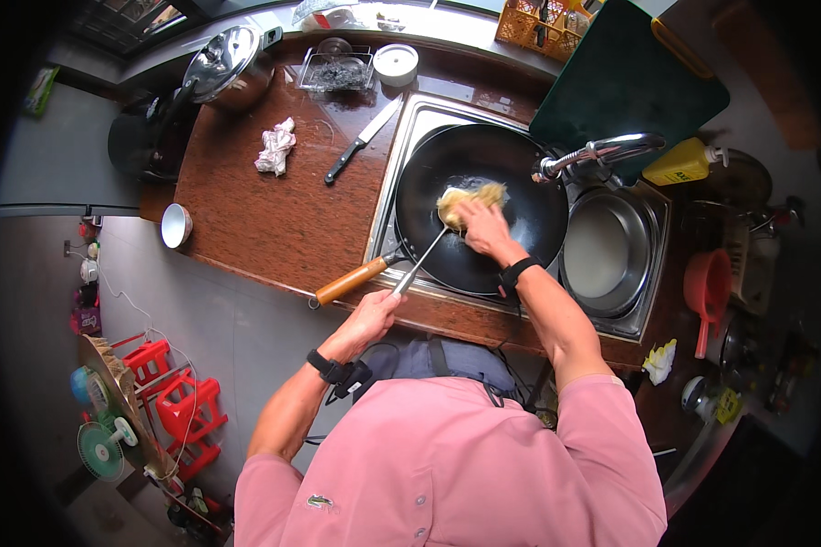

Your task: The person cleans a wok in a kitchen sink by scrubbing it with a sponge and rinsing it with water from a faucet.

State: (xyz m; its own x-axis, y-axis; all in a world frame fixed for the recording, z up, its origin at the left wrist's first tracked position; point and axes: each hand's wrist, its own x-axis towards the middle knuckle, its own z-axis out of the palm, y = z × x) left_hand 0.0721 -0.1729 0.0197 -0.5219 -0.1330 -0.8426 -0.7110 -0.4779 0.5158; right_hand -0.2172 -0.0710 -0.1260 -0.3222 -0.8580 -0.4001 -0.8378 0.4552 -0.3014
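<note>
A black wok (pixel 424 171) with a wooden handle (pixel 353 280) sits over the left basin of the steel sink. My left hand (pixel 373 314) grips the end of a long metal cooking utensil (pixel 424 254), probably a ladle. Its head lies inside the wok, mostly covered. Over that head my right hand (pixel 484 229) holds a yellowish fibrous scrubber (pixel 455 202), slightly blurred. Wet, whitish patches show on the wok's bottom around it.
A chrome faucet (pixel 602 147) reaches in from the right. The right basin holds a steel pot (pixel 605 246) with cloudy liquid. On the counter (pixel 267 219) lie a kitchen knife (pixel 364 140) and a crumpled cloth (pixel 275 147). A bowl (pixel 176 225) stands at the left edge.
</note>
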